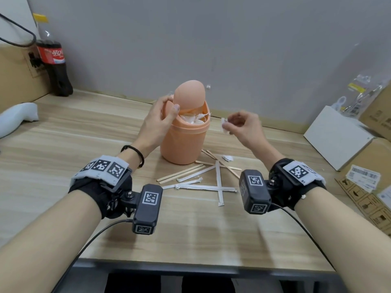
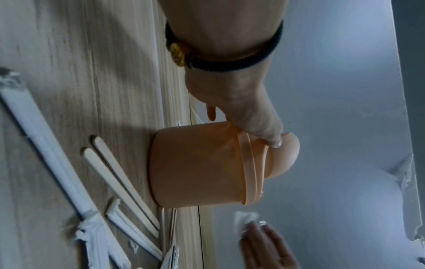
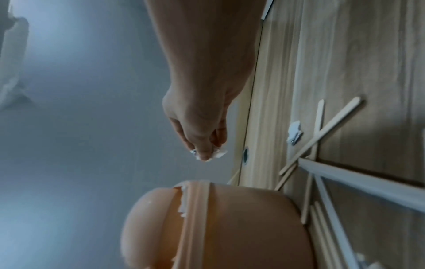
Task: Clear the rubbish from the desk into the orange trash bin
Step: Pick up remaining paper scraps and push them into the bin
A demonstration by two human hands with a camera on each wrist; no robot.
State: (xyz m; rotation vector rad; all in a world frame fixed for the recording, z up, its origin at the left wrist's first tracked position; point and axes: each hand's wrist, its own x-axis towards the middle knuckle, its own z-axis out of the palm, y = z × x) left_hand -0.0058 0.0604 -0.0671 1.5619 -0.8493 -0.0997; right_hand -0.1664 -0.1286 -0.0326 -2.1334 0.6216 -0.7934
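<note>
The orange trash bin (image 1: 183, 142) stands mid-desk with its swing lid (image 1: 190, 96) tipped up and white paper showing in the opening. My left hand (image 1: 163, 117) grips the lid's left edge, thumb over the rim (image 2: 273, 140). My right hand (image 1: 239, 123) hovers just right of the bin and pinches a small crumpled white paper scrap (image 1: 224, 125), also seen at the fingertips (image 3: 207, 154). Several wooden sticks (image 1: 182, 173) and white paper wrappers (image 1: 219, 182) lie on the desk in front of the bin. A torn white scrap (image 1: 228, 158) lies by the sticks.
A cola bottle (image 1: 55, 66) stands at the back left by a cardboard box. A white cloth (image 1: 17, 117) lies at the left edge. A white box (image 1: 336, 138) and cardboard cartons (image 1: 372, 166) crowd the right side. The wall is close behind the bin.
</note>
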